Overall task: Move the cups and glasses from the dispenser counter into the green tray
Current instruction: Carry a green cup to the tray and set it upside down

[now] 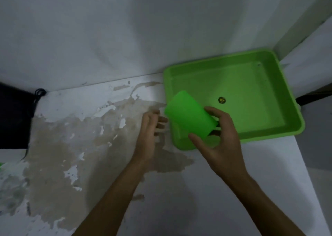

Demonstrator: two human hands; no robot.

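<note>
Right hand (218, 136) grip clamped on tilted green plastic cup (188, 118) over green rectangular plastic tray's (260, 135) near-left corner; left hand (149, 136) fingers apart, empty.

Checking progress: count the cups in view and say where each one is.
1. A green cup is tilted in the right hand over the near left corner of the green tray. Others may sit out of frame.

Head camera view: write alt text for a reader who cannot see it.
A person's right hand holds a tilted green cup over the near left corner of an otherwise empty green tray. The left hand hovers open beside the cup. The tray sits on a worn white counter with peeling patches, against a pale wall.
</note>
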